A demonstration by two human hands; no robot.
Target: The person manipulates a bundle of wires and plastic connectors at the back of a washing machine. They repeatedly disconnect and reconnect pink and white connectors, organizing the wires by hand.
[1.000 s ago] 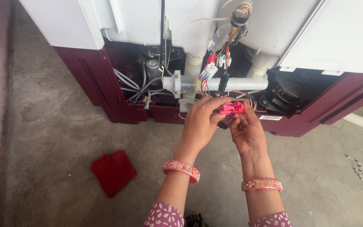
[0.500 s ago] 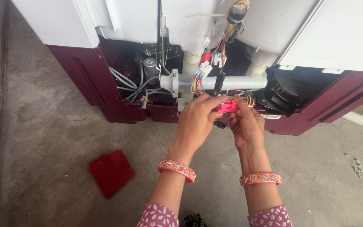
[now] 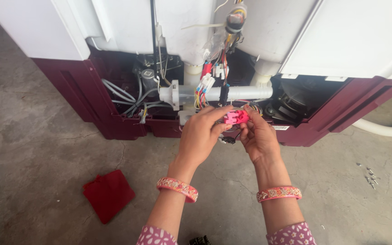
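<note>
A small pink plastic connector [image 3: 236, 117] is pinched between my left hand [image 3: 200, 136] and my right hand [image 3: 258, 136], held in front of the open back of a white and maroon washing machine [image 3: 341, 45]. Coloured wires [image 3: 212, 84] run from the machine's harness down towards the connector. A small black part [image 3: 228, 140] hangs just under my fingers. Both wrists wear patterned pink bangles.
A white pipe [image 3: 232, 93] and grey hoses [image 3: 123, 93] cross the machine's open base. A white drain hose [image 3: 386, 129] curves out at the right. A red cloth [image 3: 108, 194] lies on the concrete floor at the left, several small screws [image 3: 370, 176] at the right.
Both hands and the pink connector stay together in front of the machine. The view has shifted slightly; the hold looks the same.
</note>
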